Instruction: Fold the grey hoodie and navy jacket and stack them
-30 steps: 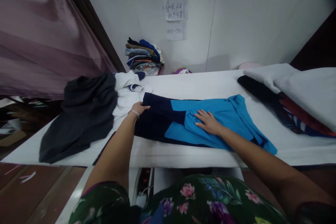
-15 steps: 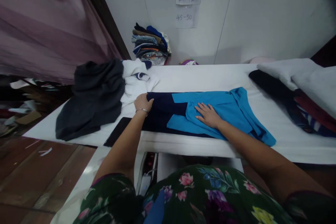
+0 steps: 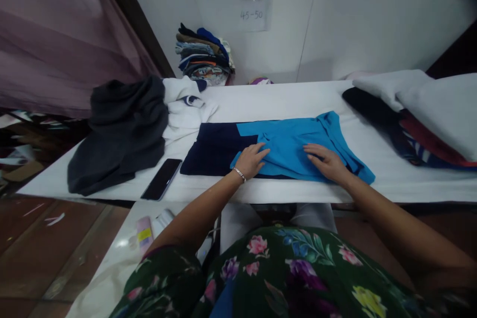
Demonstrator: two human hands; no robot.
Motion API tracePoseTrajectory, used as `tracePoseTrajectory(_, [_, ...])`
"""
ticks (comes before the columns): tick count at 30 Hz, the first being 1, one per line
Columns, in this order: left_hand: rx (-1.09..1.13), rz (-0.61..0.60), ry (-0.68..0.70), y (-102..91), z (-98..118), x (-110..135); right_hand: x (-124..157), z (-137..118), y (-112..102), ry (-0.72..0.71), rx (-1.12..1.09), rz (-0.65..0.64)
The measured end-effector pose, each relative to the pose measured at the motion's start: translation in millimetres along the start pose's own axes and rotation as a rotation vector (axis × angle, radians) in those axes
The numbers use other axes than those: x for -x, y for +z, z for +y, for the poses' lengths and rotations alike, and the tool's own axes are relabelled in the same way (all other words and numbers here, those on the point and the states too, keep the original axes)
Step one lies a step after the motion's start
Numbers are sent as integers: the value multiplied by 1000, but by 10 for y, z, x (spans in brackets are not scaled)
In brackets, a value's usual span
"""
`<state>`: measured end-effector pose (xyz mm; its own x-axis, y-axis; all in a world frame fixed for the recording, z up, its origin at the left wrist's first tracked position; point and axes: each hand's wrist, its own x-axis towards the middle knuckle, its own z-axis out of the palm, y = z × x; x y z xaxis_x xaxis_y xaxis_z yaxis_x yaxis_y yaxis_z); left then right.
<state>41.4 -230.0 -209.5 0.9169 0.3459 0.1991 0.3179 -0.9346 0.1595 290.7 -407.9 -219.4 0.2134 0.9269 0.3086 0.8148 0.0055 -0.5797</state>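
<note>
A blue and navy garment (image 3: 286,134) lies partly folded on the white-covered table (image 3: 268,104), its navy part to the left and a bright blue collar-like end to the right. My left hand (image 3: 250,160), with a silver bracelet at the wrist, rests over the garment's near middle, fingers stretched apart. To its right, my right hand (image 3: 327,163) is over the bright blue cloth with fingers extended. Whether its fingertips touch the cloth, I cannot tell. Neither hand grips anything. A black phone (image 3: 162,179) lies left of the garment.
On the left are a dark grey garment (image 3: 119,134) and a white garment (image 3: 186,109). Folded clothes are stacked (image 3: 204,54) against the wall. At the right, white cloth (image 3: 443,109) covers dark and red clothes. A pink item with a yellow label (image 3: 144,232) lies by my left arm.
My left hand has moved right from the garment's navy end to its middle. My right hand has shifted right along the blue cloth. The view has tilted, showing more of the phone.
</note>
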Motion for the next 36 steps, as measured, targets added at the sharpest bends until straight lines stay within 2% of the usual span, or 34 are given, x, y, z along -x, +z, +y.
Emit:
tracePoseTrajectory(4, [-28, 22, 62, 60, 27, -104, 441, 149, -209, -64, 214, -80])
tracePoseTrajectory(7, [-55, 29, 76, 83, 32, -185, 602, 274, -260, -110, 370, -107])
tracePoseTrajectory(14, [-92, -74, -10, 96, 38, -215, 679, 443, -128, -99, 491, -89])
tracePoseTrajectory(20, [24, -43, -62, 28, 3, -179, 706, 368, -139, -93, 470, -123])
tracePoseTrajectory(24, [100, 92, -105, -98, 112, -335, 508, 158, -221, -84, 374, -115])
tracePoseTrajectory(26, [103, 162, -94, -122, 210, -494, 286, 45, -226, -81, 348, -63])
tracePoseTrajectory(28, [71, 168, -84, -89, 286, -669, 13, -25, -188, -48, 361, -15])
tracePoseTrajectory(30, [9, 112, -116, 0, 300, -815, -247, -24, -106, 20, 410, 2])
tracePoseTrajectory(32, [-26, -12, -206, 119, 249, -897, -431, 51, 8, 121, 474, -46])
tracePoseTrajectory(34, [-17, -140, -304, 234, 165, -914, -507, 170, 129, 218, 524, -133])
tracePoseTrajectory(36, [-2, -202, -353, 317, 94, -891, -497, 280, 225, 261, 551, -194])
